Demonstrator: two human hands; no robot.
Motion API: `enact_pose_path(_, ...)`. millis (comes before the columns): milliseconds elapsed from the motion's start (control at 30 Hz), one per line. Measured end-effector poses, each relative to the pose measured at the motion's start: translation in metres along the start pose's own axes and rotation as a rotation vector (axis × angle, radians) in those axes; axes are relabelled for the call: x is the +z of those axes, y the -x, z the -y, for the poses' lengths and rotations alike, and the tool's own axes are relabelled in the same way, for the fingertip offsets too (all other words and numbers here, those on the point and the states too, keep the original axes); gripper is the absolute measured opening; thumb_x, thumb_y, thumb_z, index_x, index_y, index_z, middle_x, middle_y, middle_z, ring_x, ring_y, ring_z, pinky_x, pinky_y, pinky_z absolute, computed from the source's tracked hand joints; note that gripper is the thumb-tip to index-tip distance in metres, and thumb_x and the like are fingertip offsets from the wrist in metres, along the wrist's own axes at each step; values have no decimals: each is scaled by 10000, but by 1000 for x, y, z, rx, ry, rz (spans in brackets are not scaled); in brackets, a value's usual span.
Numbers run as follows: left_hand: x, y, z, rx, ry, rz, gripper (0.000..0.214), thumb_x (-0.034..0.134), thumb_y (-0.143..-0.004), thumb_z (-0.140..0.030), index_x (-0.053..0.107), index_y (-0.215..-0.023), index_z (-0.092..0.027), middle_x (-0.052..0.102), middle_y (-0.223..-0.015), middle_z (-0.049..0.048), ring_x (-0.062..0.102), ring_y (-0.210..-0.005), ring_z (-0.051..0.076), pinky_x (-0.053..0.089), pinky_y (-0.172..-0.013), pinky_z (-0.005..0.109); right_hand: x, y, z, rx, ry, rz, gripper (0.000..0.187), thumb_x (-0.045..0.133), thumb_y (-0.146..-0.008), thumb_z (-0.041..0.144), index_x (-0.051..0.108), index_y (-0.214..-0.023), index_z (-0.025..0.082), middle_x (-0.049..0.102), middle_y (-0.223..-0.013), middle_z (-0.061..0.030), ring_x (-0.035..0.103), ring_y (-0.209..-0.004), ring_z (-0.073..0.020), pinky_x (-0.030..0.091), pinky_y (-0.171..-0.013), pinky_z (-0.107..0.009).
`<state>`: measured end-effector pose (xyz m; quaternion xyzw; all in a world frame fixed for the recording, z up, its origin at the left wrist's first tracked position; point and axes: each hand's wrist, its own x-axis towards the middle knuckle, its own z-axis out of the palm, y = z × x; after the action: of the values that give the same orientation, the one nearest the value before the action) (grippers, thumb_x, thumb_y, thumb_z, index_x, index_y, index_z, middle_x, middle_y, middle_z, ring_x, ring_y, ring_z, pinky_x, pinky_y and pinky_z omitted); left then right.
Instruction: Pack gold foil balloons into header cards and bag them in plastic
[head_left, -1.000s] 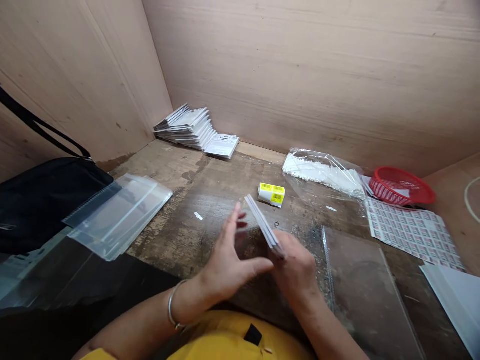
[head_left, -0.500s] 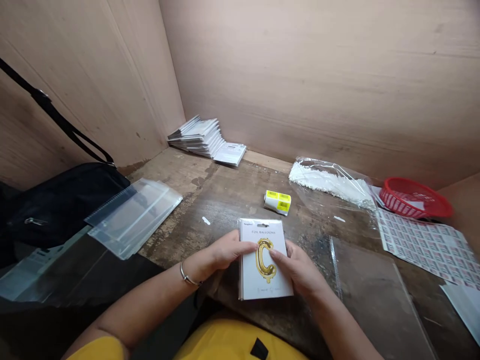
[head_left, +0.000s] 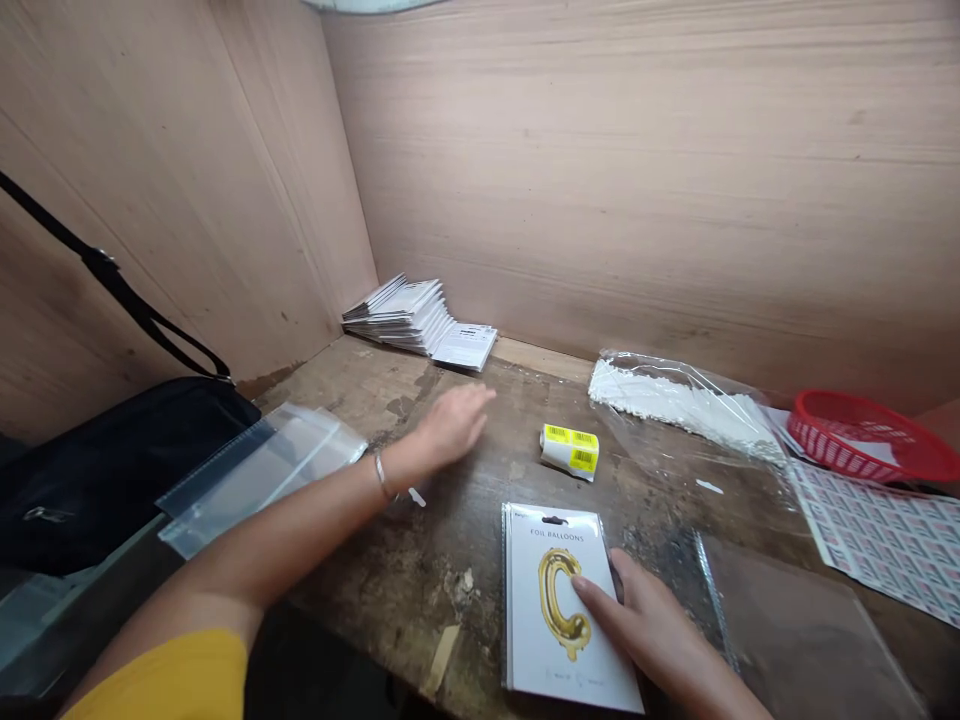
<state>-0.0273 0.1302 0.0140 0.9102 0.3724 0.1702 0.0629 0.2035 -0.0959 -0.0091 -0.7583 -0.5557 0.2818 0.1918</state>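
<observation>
- Under the right hand (head_left: 652, 640), a foil balloon packet (head_left: 564, 610) with a gold letter C lies flat on the wooden bench (head_left: 420, 570).
- On that packet, the right hand's extended fingers (head_left: 596, 592) press on its right side, not pinching it.
- Left of the packet, the left hand (head_left: 450, 425) is open, fingers loosely together, low over the bench and holding nothing; a bangle (head_left: 381, 476) circles its wrist.
- Between the hands, farther forward, lies a yellow-labelled sticker roll (head_left: 570, 451).
- Right of the right hand are a clear plastic sleeve (head_left: 787, 620) and a printed label sheet (head_left: 877, 540).
- Beyond the left hand are clear zip bags (head_left: 262, 480), a black bag (head_left: 112, 470), and stacked packets (head_left: 401, 318).
- Far right, past the white-filled plastic bag (head_left: 675, 400), sits a red basket (head_left: 862, 435).
</observation>
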Motion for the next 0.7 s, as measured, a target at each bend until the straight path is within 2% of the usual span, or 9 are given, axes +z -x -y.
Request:
enact_pose_path(100,5,-55,47,-102,-98,-22,599,582,-896,-248,384,-1433,-71,338,-1516,228,293,-1426,330,220,-1159,514,-30,-6,8,69,336,54,367,539,-803,538,658,-923,212,751,-836,-142,715,-764,-348,525,-630,-424)
enact_pose_path(167,12,-80,73,-111,-91,-8,684,670,-841,-274,385,-1433,-83,318,-1522,239,271,-1429,364,209,-1143,560,-53,-20,21,17,437,-2,366,493,-839,526,673,-936,222,750,-841,-141,712,-778,-347,510,-641,-415)
enact_pose_path(233,18,-97,93,-97,-73,8,646,688,-829,-295,443,-1401,-123,418,-1477,202,357,-1390,345,261,-1129,525,-72,-43,42,-138,380,-40,352,443,-883,483,696,-915,241,753,-877,-116,709,-789,-306,506,-664,-390)
enact_pose_path(333,22,-110,109,-75,-35,-7,501,564,-917,-290,471,-1393,-165,591,-1335,135,540,-1246,260,394,-1048,365,-84,-100,82,-298,124,-89,253,507,-869,350,730,-930,246,749,-995,-78,685,-914,-271,504,-795,-393)
enact_pose_path(400,21,-116,114,-88,-19,-63,513,407,-983,-244,332,-1485,-168,628,-1279,134,603,-1157,226,442,-972,313,-78,-147,110,-245,-171,-70,172,582,-820,219,740,-889,231,739,-1036,-63,649,-1021,-250,483,-890,-377)
enact_pose_path(433,19,-118,116,-100,-22,-111,533,338,-996,-207,248,-1520,-177,615,-1294,141,619,-1130,222,453,-947,311,-71,-172,123,-151,-356,-17,166,599,-802,153,736,-875,213,734,-1029,-62,649,-1002,-231,489,-884,-357)
enact_pose_path(500,15,-122,120,-109,-53,-203,584,275,-979,-118,173,-1542,-240,512,-1411,152,643,-1084,223,468,-911,323,-53,-218,145,-83,-449,8,182,565,-839,114,712,-916,191,722,-993,-56,663,-887,-178,517,-802,-309)
enact_pose_path(600,11,-125,129,-5,-108,-182,600,327,-938,-65,336,-1487,-309,340,-1543,113,625,-1131,219,469,-930,318,-22,-270,168,4,-526,38,131,565,-897,152,666,-981,159,692,-952,-51,645,-771,-133,531,-706,-274)
enact_pose_path(700,12,-122,141,141,-108,-46,442,501,-935,-235,510,-1377,-262,418,-1504,78,514,-1282,217,409,-1037,295,-1,-297,177,70,-579,79,224,591,-927,294,611,-1097,149,651,-1039,-54,641,-824,-151,555,-712,-322)
